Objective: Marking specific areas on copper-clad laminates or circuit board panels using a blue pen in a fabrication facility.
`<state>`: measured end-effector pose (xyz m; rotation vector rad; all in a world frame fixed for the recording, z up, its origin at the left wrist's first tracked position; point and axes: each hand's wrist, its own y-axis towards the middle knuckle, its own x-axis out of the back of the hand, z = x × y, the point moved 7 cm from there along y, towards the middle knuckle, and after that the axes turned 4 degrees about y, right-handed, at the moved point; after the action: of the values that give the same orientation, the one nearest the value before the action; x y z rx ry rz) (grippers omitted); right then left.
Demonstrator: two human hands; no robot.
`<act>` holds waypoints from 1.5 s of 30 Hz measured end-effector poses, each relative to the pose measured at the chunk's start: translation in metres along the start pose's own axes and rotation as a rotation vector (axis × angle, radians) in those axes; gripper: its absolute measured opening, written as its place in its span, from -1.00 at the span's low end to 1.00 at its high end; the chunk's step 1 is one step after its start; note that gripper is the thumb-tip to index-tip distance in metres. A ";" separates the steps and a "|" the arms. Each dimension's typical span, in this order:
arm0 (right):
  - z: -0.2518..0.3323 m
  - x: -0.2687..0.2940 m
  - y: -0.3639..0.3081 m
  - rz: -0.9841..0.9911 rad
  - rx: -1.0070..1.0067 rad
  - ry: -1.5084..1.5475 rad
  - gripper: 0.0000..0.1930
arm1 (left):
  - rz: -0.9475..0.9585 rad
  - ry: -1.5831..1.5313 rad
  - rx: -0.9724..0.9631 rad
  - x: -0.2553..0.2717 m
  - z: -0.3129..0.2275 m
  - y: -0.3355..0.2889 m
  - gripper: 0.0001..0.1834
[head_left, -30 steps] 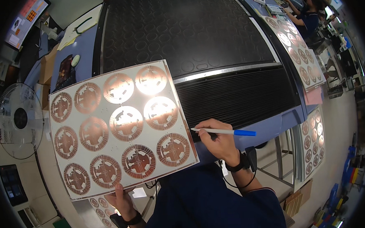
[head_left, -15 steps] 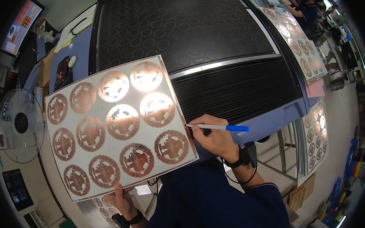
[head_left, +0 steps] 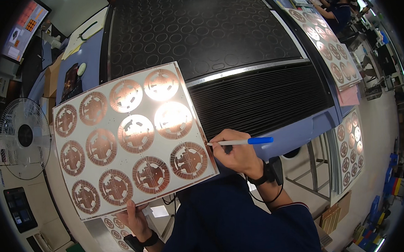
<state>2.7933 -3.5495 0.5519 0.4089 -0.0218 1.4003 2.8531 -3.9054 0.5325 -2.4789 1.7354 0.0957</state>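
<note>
A white circuit board panel (head_left: 110, 166) with rows of round copper patterns is held up, tilted, in front of me. My left hand (head_left: 134, 220) grips its lower edge, thumb on the face and the other fingers behind, partly hidden. In my right hand (head_left: 237, 155) is a marker pen (head_left: 239, 142) with a white barrel and a blue end. Its tip points left and meets, or nearly meets, the panel's right edge; exact contact is hard to make out. Bright glare covers some upper copper circles.
Beyond the panel lies a black machine bed (head_left: 197, 35) with ring marks and a ribbed front strip (head_left: 264, 95). Similar panels are stacked at right (head_left: 328, 46) and lower right (head_left: 349, 150). A fan (head_left: 24, 135) stands left. Another person (head_left: 340, 9) works at the far right.
The pen tip and my right hand have shifted slightly down along the panel's right edge. The panel has tilted a little, its left side moving slightly right. Both grips stay the same.
</note>
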 end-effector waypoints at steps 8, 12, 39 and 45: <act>-0.001 0.001 -0.001 -0.019 -0.044 -0.015 -0.94 | -0.068 0.010 -0.007 0.002 0.001 -0.003 -0.54; 0.002 0.002 -0.001 -0.031 -0.037 -0.016 -0.93 | -0.048 -0.007 0.012 0.005 0.004 -0.001 -0.54; -0.065 0.047 -0.013 -0.338 -0.050 0.329 -0.95 | -0.221 -0.338 -0.237 0.041 -0.028 -0.017 -0.50; -0.095 0.047 0.002 -0.258 -0.059 0.308 -0.88 | -0.779 -0.564 -0.423 0.241 0.078 -0.062 -0.68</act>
<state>2.7786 -3.4770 0.4759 0.1371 0.2331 1.1913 2.9950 -4.0991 0.4309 -2.8108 0.5160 1.0413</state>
